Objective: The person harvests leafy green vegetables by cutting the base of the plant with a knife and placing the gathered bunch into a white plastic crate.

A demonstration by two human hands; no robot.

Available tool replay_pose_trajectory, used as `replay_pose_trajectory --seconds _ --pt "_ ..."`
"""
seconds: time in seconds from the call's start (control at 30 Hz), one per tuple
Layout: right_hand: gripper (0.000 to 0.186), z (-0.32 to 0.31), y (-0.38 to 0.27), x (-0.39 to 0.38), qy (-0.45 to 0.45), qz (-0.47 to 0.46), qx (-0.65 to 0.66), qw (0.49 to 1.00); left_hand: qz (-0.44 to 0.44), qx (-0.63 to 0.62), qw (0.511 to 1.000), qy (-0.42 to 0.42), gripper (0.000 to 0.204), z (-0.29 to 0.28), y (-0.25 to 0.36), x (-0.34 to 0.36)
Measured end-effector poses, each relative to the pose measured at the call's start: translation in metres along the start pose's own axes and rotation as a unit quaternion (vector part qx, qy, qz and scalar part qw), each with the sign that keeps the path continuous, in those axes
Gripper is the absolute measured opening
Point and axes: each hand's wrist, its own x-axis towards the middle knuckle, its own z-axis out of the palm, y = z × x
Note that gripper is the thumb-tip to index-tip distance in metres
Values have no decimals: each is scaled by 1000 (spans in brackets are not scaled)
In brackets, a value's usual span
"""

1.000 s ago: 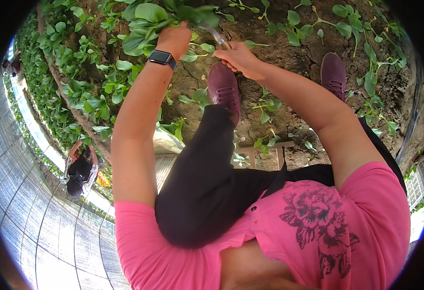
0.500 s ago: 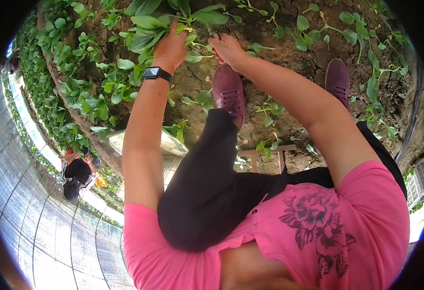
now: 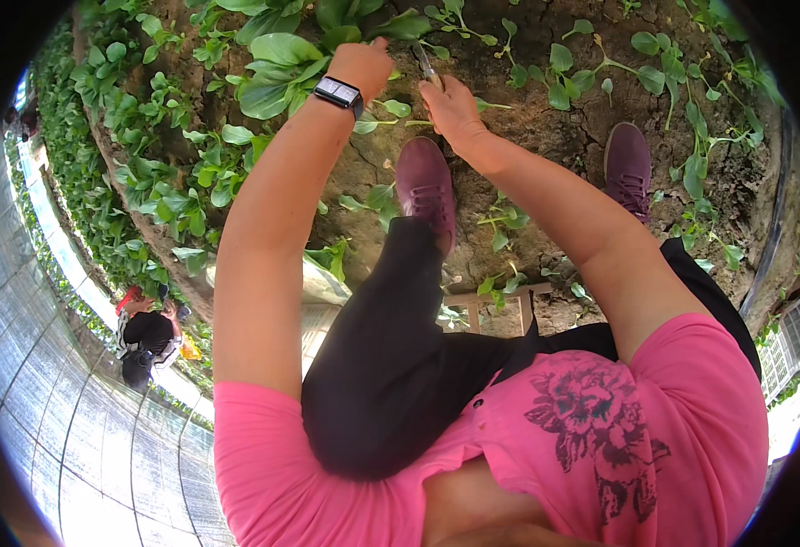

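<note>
Up at the top of the head view, my left hand point(image 3: 361, 71) is closed at the base of a leafy green point(image 3: 283, 50), its broad leaves spreading left and above the fingers. Part of the stem is hidden behind the hand. A dark watch sits on that wrist. Just to the right, my right hand point(image 3: 455, 111) grips a small knife point(image 3: 427, 64) by its handle. The narrow blade points away from me, a little apart from the left hand.
My two purple shoes point(image 3: 425, 187) stand on cracked soil among scattered cut leaves and seedlings. Dense green plants point(image 3: 127, 100) fill the left side. A pale wooden frame point(image 3: 500, 310) lies by my leg. Another person point(image 3: 149, 333) crouches far left. A crate point(image 3: 787, 351) is at the right.
My left hand has turned at the wrist and shifted right, with the leaves moving a little. My right hand has moved slightly right and down, so more of the knife blade shows.
</note>
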Motion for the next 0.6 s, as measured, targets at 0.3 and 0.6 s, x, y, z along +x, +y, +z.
replay_pose_trajectory --seconds 0.3,0.6 --pt "38 6 -40 -5 -149 46 48 987 -190 -131 973 -6 22 16 -27 -45" --pt "38 35 -41 12 -143 47 34 988 -264 -260 929 18 49 51 -28 -70"
